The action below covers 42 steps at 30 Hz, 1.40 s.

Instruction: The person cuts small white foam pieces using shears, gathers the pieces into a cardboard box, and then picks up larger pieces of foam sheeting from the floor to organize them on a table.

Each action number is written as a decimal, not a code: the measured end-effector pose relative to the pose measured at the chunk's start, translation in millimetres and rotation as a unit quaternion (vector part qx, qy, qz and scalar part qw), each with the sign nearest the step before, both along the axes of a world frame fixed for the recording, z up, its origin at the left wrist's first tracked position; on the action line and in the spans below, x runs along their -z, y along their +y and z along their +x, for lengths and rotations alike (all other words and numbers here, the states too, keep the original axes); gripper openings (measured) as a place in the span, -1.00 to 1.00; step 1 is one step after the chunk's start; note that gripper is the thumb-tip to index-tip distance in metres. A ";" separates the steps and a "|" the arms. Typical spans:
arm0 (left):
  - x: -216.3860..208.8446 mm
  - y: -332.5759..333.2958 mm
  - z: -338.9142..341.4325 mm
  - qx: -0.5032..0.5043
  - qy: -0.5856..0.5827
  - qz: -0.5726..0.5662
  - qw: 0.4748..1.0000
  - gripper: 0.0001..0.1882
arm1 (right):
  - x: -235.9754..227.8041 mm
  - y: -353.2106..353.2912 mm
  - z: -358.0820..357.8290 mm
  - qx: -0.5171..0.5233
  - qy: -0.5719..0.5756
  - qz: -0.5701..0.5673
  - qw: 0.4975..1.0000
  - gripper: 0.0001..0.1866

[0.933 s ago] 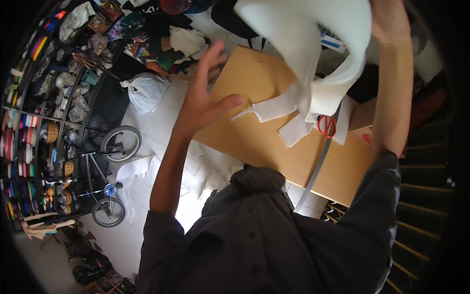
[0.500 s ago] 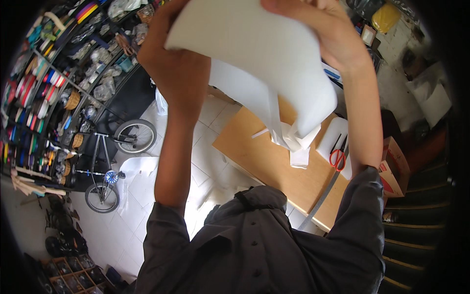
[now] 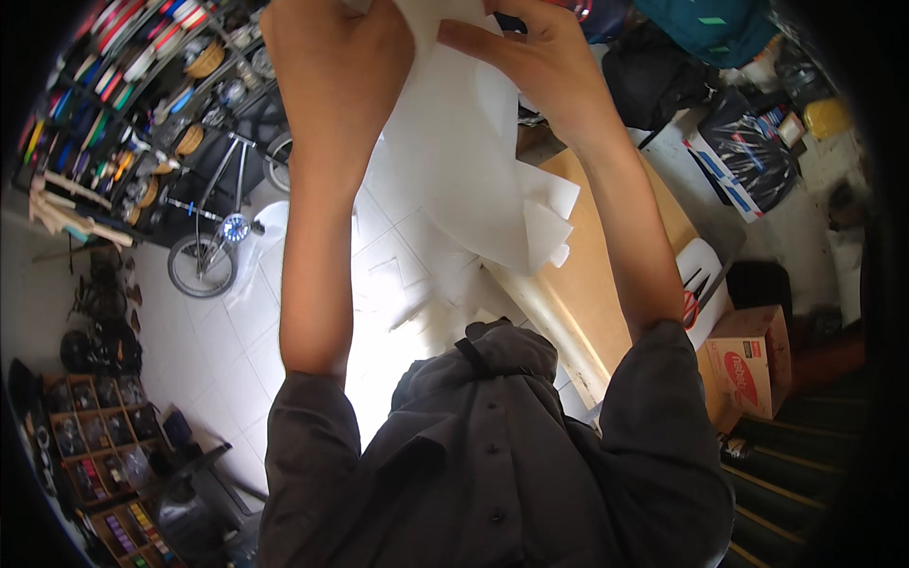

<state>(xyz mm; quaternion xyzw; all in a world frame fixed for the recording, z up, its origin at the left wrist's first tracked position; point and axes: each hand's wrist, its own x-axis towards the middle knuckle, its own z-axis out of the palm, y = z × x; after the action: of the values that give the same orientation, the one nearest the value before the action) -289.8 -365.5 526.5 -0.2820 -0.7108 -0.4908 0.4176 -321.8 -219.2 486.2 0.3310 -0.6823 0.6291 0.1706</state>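
A thin white sheet (image 3: 464,180), perhaps paper or soft foam, hangs in front of me, raised to the top of the view. Its lower end tapers into folded, cut-looking flaps. On its left side my left hand (image 3: 341,76) is closed at the sheet's upper edge, its fingertips partly hidden. My right hand (image 3: 540,66) pinches the sheet from the right, thumb pointing inward. Below and to the right, red-handled scissors (image 3: 690,308) lie on a white pad or roll (image 3: 701,260), partly behind my right forearm.
A wooden table (image 3: 578,284) stands at my right, with an open cardboard box (image 3: 743,369) beyond it. A small bicycle (image 3: 213,237) leans by the shelves of ribbon rolls (image 3: 104,85) on the left. Bags (image 3: 653,80) sit at the far right.
The sheet has turned from spread broad across the view to hanging narrow and lengthwise. My right hand has moved left, closer to my left hand. The view has shifted.
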 end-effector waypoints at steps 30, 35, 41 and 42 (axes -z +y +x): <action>286.5 -49.7 54.1 0.116 -0.403 -0.031 0.907 -0.64 | -13.0 18.3 -91.1 -0.175 -0.072 -0.388 0.902 -0.80; 240.4 -41.0 25.0 0.034 -0.259 0.013 0.965 -0.63 | -4.6 -16.9 -71.6 0.013 -0.001 -0.244 0.970 -0.83; 200.2 -53.5 -36.6 0.242 -0.321 0.189 0.896 -0.67 | -19.6 2.8 -39.2 0.175 0.069 -0.165 0.968 -0.83; 200.3 -57.9 -38.6 0.235 -0.301 0.175 0.907 -0.68 | -15.4 6.7 -39.5 0.200 0.060 -0.132 0.969 -0.83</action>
<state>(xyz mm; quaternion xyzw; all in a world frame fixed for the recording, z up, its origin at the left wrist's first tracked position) -328.4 -423.4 326.2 -0.2022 -0.6186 -0.7528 0.0987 -361.3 -212.5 501.6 0.1995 -0.6342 0.6456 0.3758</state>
